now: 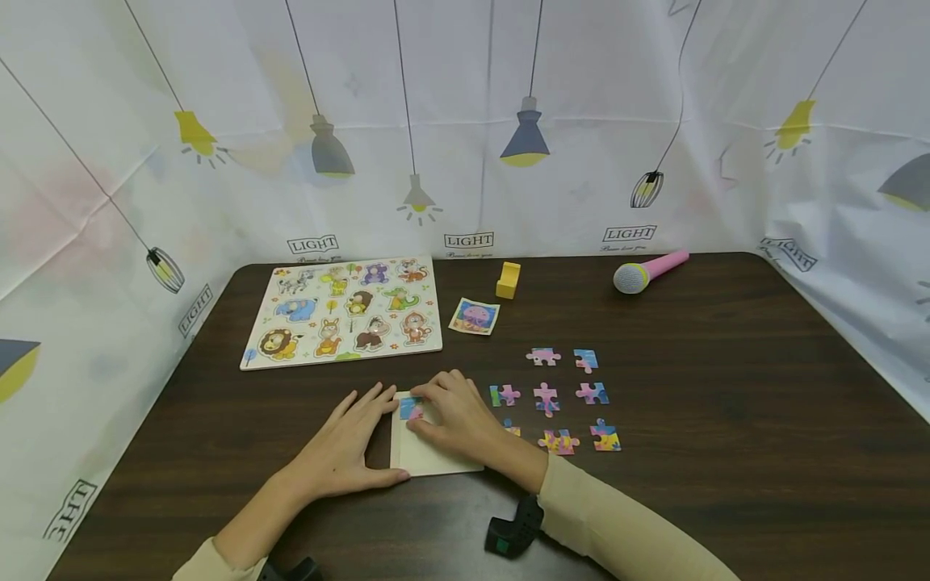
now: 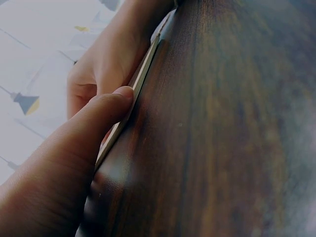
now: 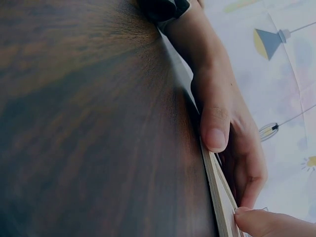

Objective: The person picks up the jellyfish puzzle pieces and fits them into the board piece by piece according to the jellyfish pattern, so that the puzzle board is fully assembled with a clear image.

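A small pale puzzle tray (image 1: 436,461) lies flat on the dark table in front of the person. My left hand (image 1: 341,452) is spread along its left side, fingertips at the upper left corner and thumb at the lower edge; the left wrist view shows that thumb (image 2: 121,101) against the board's rim. In the tray's upper left corner lies a blue and pink jigsaw piece (image 1: 410,409). My right hand (image 1: 461,415) reaches over the tray and pinches this piece between index finger and thumb, covering part of it.
Several loose jigsaw pieces (image 1: 546,399) lie in rows right of the tray. Behind are an animal peg board (image 1: 341,319), a small picture card (image 1: 475,316), a yellow block (image 1: 508,280) and a pink toy microphone (image 1: 650,271). A printed curtain (image 1: 450,97) surrounds the table.
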{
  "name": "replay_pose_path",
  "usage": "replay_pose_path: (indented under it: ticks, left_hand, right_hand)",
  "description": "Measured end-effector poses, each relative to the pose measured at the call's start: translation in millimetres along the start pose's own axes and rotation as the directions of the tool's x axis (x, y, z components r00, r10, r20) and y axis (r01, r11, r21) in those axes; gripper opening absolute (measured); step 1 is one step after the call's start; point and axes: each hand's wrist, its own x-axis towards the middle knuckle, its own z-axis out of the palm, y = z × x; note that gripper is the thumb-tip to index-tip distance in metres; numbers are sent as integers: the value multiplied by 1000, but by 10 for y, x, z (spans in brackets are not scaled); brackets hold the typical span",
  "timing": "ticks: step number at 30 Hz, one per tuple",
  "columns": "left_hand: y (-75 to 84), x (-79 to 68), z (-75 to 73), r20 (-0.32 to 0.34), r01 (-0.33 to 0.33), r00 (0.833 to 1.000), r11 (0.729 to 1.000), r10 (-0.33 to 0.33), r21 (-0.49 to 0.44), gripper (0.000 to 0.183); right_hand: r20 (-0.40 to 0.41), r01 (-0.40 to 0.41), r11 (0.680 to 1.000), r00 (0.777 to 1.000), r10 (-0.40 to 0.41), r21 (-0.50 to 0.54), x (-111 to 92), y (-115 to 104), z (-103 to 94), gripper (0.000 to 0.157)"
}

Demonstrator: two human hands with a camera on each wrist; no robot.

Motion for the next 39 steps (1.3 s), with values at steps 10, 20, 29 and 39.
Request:
replay_pose_path:
  ticks: [10,20,29,39]
  left_hand:
    - [-2,2,26,-3,4,1000,1000,-4,-11,94]
    - [5,-4,3,-13,2,1000,1000,-2,-4,94]
    - [6,-23,6,0,4,1000,1000,-4,-8,94]
    - [10,-2,-4,8,16,1000,1000,-15,-17,95]
  right_hand:
    - [-10,1,1000,1000,-1,-8,-19,-6,-11,34]
    - [-13,4,1000,1000,-4,-3,-12,-9,-14,35]
    - [-34,19,1000,999,-19,2,-29,-56,-57,39]
    - [-34,35,999,999,-34,30,-11,-34,-325,39]
